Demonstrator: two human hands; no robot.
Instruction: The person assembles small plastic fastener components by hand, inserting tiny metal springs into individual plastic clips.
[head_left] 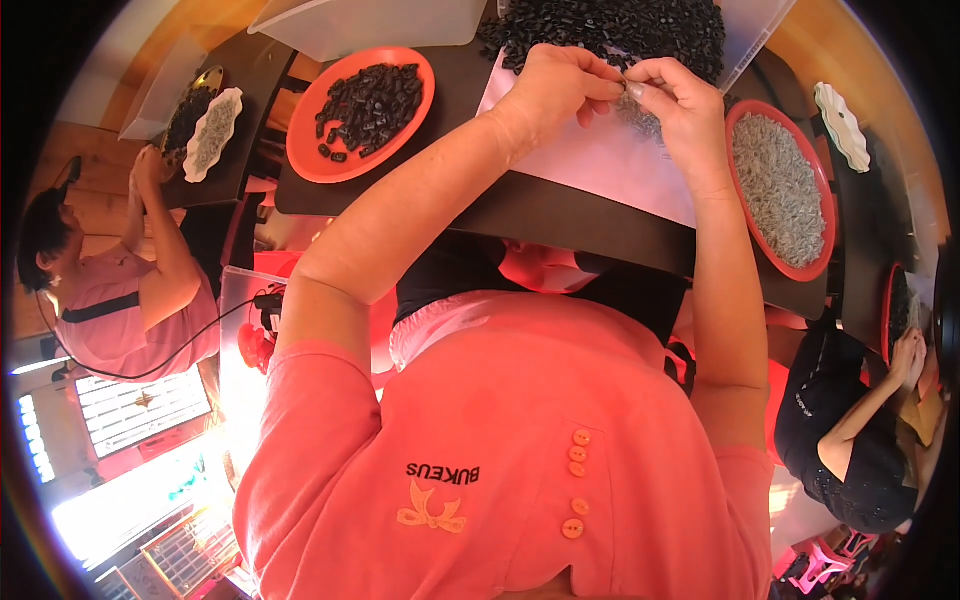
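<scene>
My left hand [560,88] and my right hand [688,108] meet over a pale sheet [590,165], fingertips pinched together. Whatever sits between them is too small to make out. Beneath my right fingers lie some small clear pieces [640,118] on the sheet. Just beyond both hands spreads a large heap of small black plastic pieces [650,35]. A round red tray [304,150] with larger black pieces stands to the left of my left hand. To the right of my right wrist, another red tray [803,272] is full of thin, clear-grey pieces.
A translucent plastic bin [370,28] stands at the far left of the dark table [560,212]. A white wavy-edged dish [842,128] lies at the right. Two people, one left [135,290] and one right [850,430], work with their hands at neighbouring tables.
</scene>
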